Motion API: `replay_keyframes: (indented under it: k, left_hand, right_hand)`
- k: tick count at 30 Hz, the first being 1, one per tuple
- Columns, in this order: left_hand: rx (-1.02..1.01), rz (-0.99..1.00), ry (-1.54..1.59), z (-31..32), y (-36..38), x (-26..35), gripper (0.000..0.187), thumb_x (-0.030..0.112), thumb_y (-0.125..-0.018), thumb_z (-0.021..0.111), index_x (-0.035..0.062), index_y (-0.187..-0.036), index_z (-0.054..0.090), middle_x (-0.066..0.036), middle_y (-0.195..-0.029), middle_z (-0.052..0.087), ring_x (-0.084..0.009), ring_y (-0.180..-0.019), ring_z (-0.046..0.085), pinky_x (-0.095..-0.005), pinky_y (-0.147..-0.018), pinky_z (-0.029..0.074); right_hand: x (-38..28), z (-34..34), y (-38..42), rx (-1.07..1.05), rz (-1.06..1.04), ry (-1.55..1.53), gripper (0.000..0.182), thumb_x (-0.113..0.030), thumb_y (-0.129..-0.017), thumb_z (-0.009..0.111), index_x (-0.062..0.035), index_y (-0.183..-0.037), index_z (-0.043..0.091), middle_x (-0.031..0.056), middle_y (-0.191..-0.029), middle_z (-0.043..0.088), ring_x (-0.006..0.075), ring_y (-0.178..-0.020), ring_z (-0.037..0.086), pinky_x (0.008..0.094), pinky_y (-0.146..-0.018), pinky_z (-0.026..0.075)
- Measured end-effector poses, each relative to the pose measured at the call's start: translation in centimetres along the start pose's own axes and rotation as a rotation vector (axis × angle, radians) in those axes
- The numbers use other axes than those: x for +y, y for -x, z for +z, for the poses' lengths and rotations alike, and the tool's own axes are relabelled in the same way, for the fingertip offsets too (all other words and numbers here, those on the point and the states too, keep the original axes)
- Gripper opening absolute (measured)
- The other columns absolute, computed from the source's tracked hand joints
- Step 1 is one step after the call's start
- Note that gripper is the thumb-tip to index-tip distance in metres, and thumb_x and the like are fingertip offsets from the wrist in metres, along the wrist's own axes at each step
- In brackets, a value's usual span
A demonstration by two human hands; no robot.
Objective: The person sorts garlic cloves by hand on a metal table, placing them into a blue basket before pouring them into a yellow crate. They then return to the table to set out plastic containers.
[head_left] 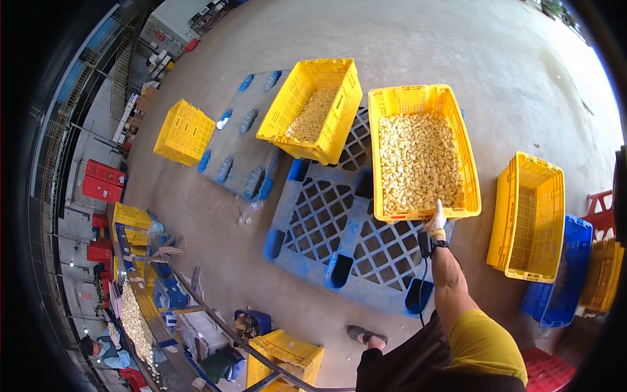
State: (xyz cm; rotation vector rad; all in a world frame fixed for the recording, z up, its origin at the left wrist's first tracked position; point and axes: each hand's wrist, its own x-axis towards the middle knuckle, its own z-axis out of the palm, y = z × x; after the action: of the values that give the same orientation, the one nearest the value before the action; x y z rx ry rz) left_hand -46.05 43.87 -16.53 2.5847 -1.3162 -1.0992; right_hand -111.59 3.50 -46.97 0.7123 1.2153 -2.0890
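Observation:
My right hand [436,223], in a pale glove with a dark wrist strap, reaches forward and grips the near rim of a yellow plastic crate [471,196]. That crate is full of pale peeled cloves [418,160] and rests on a blue plastic pallet [339,235]. A second yellow crate [339,124], partly filled with the same cloves, sits tilted on the pallet's far left side. My left hand is out of view.
An empty yellow crate [530,215] lies on the concrete floor to the right, beside blue [568,274] and red crates. Another blue pallet [241,144] and an upturned yellow crate [184,132] lie at the left. A sorting table with a person is at the lower left.

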Motion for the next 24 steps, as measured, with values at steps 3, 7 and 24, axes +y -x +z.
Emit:
replay_keyframes:
  k: [3,7,24]
  left_hand:
    - [-0.079,0.013,0.062,-0.9,-0.8,-0.4,0.050,0.034,-0.099,0.056,0.0041,-0.138,0.050,-0.014,-0.130,0.060,-0.0257,-0.118,0.057,-0.0401,-0.102,0.044]
    - [-0.122,0.031,0.233,1.4,-1.8,-1.0,0.049,0.035,-0.099,0.056,0.0038,-0.138,0.050,-0.014,-0.130,0.060,-0.0251,-0.118,0.057,-0.0397,-0.103,0.044]
    - [-0.344,-0.139,0.799,-4.2,6.2,0.3,0.048,0.036,-0.100,0.056,0.0028,-0.135,0.054,-0.013,-0.131,0.059,-0.0223,-0.119,0.057,-0.0377,-0.103,0.044]
  right_hand:
    - [0.4,-3.3,-3.3,-0.227,0.210,0.036,0.058,-0.052,-0.077,0.079,-0.0201,-0.116,0.052,0.0045,-0.096,0.060,0.0219,-0.068,0.058,0.0354,-0.053,0.052]
    - [0.8,-1.3,0.4,-0.307,-0.008,-0.029,0.067,-0.050,-0.084,0.073,-0.0147,-0.134,0.043,0.0109,-0.120,0.060,0.0313,-0.103,0.062,0.0464,-0.078,0.057]
    - [15.4,-17.6,19.9,-0.377,0.153,-0.117,0.062,-0.041,-0.089,0.070,-0.0002,-0.132,0.052,0.0126,-0.132,0.059,0.0274,-0.114,0.059,0.0358,-0.100,0.049]
